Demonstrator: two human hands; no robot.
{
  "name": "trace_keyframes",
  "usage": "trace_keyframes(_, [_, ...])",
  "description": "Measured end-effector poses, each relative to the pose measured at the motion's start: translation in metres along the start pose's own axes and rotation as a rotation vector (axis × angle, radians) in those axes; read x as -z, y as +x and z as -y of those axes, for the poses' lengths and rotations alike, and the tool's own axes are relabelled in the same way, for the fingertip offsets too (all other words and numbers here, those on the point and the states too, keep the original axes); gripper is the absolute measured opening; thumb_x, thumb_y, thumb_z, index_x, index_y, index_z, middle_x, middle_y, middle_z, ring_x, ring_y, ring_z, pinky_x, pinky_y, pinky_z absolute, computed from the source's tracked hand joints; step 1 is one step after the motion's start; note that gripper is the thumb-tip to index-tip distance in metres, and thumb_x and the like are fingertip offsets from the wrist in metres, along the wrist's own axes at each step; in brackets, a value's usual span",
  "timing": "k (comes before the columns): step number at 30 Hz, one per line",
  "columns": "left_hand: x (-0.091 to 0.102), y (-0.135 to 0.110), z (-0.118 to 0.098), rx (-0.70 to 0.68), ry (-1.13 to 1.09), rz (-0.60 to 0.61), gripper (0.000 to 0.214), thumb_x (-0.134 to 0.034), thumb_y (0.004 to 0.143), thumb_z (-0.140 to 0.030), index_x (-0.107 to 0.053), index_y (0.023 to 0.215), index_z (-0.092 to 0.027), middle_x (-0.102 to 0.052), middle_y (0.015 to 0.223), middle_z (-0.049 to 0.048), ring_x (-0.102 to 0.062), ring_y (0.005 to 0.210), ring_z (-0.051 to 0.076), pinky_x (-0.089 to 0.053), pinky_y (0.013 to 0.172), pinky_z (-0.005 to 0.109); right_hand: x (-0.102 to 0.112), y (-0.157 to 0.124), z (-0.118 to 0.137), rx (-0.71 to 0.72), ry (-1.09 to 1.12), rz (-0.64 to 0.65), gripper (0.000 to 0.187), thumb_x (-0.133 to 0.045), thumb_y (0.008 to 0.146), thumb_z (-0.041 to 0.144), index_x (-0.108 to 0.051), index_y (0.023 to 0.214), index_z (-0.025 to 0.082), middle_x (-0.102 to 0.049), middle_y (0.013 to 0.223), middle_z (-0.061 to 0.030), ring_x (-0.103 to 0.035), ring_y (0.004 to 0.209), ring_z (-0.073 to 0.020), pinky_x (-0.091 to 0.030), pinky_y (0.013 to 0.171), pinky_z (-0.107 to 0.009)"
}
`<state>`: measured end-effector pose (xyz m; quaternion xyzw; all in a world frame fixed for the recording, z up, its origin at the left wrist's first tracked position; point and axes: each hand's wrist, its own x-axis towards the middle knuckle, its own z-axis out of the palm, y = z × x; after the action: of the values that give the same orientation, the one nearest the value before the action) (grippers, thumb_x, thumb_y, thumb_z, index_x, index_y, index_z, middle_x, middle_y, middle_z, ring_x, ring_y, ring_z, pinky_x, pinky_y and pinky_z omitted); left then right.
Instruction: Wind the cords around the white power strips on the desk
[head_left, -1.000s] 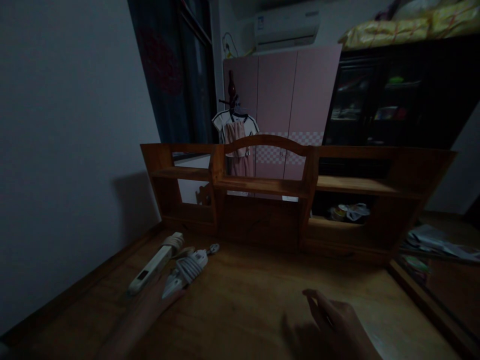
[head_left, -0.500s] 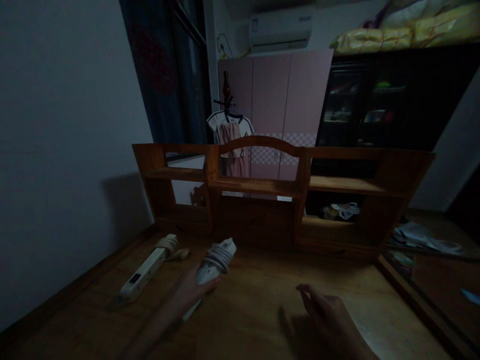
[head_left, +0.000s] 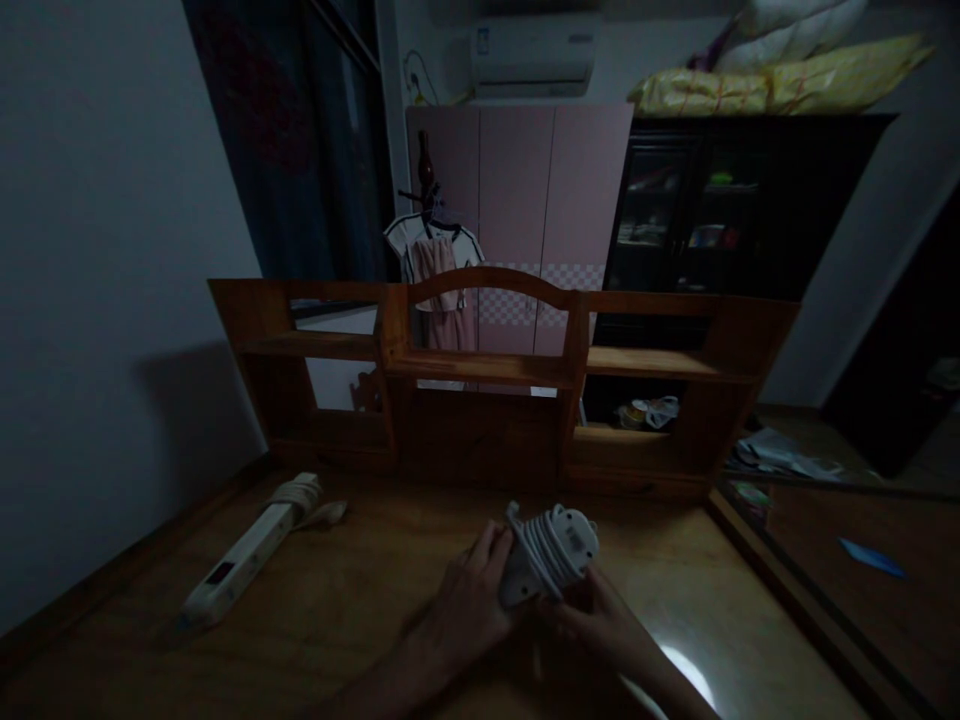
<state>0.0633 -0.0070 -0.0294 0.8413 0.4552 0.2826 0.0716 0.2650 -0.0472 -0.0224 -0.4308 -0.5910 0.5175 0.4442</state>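
My left hand (head_left: 476, 595) is closed around a white power strip (head_left: 517, 588) from its left side. Grey-white cord (head_left: 545, 553) is wound in several turns about the strip, and a label with a barcode shows near its far end. From the right, my right hand (head_left: 596, 620) has its fingers closed at the strip's lower edge, against the wound cord. A length of pale cord (head_left: 641, 697) shows below my right forearm. To the left, a second, longer white power strip (head_left: 244, 560) lies on the wooden tabletop (head_left: 360, 590), its cord bundled at the far end.
A wooden shelf unit (head_left: 480, 368) stands along the tabletop's far edge. A wall (head_left: 90, 350) borders the left side. On the right, a raised wooden edge (head_left: 787, 590) separates the top from a lower brown surface (head_left: 810, 530) with a blue item (head_left: 870, 557).
My left hand has carried the wrapped power strip to the right and turned it. My right hand, earlier apart and holding nothing, has come to the strip. The view has shifted rightward.
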Motion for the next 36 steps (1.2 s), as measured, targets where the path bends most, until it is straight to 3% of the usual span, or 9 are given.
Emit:
trace_keyframes(3, [0.0, -0.003, 0.001, -0.098, -0.007, 0.003, 0.068, -0.06, 0.078, -0.046, -0.034, 0.136, -0.023, -0.043, 0.139, 0.0148, -0.05, 0.121, 0.032, -0.046, 0.095, 0.044, -0.001, 0.002, -0.002, -0.016, 0.068, 0.046, 0.041, -0.073, 0.071, 0.033, -0.062, 0.106, 0.013, -0.068, 0.1, -0.0098, -0.063, 0.094, -0.0243, -0.049, 0.082, -0.033])
trace_keyframes(10, [-0.001, -0.006, 0.004, -0.062, 0.001, -0.017, 0.084, -0.06, 0.079, -0.047, -0.017, 0.146, -0.021, -0.032, 0.149, 0.0147, -0.033, 0.135, 0.031, -0.044, 0.099, 0.044, 0.005, 0.001, 0.006, -0.007, -0.152, 0.052, 0.03, -0.062, 0.081, 0.04, -0.064, 0.09, 0.011, -0.068, 0.079, -0.0064, -0.062, 0.071, -0.0184, -0.048, 0.062, -0.025])
trace_keyframes(14, [0.001, -0.003, 0.005, 0.001, -0.018, -0.012, 0.076, -0.059, 0.081, -0.048, -0.023, 0.144, -0.026, -0.031, 0.149, 0.0129, -0.042, 0.129, 0.03, -0.047, 0.096, 0.046, 0.006, -0.002, 0.006, 0.09, -0.44, -0.006, 0.033, -0.048, 0.091, 0.039, -0.063, 0.076, 0.013, -0.062, 0.066, -0.0025, -0.057, 0.061, -0.0141, -0.039, 0.053, -0.021])
trace_keyframes(19, [0.0, -0.002, 0.006, 0.034, -0.043, -0.005, 0.071, -0.062, 0.078, -0.046, -0.032, 0.14, -0.028, -0.026, 0.15, 0.0147, -0.05, 0.121, 0.033, -0.051, 0.089, 0.047, 0.008, -0.002, -0.011, 0.327, -0.869, -0.14, 0.024, -0.048, 0.089, 0.026, -0.063, 0.074, 0.016, -0.059, 0.061, -0.0014, -0.052, 0.052, -0.011, -0.036, 0.053, -0.022])
trace_keyframes(29, [0.002, 0.0, 0.005, 0.05, -0.008, 0.041, 0.075, -0.065, 0.075, -0.047, -0.031, 0.14, -0.031, -0.021, 0.153, 0.013, -0.057, 0.113, 0.033, -0.052, 0.086, 0.046, 0.009, -0.001, -0.012, 0.335, -0.914, -0.128, 0.02, -0.049, 0.087, 0.022, -0.058, 0.07, 0.016, -0.056, 0.06, -0.0005, -0.05, 0.051, -0.0102, -0.035, 0.051, -0.02])
trace_keyframes(36, [-0.003, 0.001, 0.011, 0.043, -0.055, 0.039, 0.081, -0.066, 0.074, -0.046, -0.028, 0.143, -0.029, -0.022, 0.153, 0.0117, -0.049, 0.122, 0.033, -0.049, 0.094, 0.048, 0.008, 0.0, -0.013, 0.351, -0.927, -0.143, 0.019, -0.048, 0.087, 0.022, -0.056, 0.071, 0.017, -0.053, 0.058, 0.0009, -0.049, 0.05, -0.0096, -0.034, 0.05, -0.02])
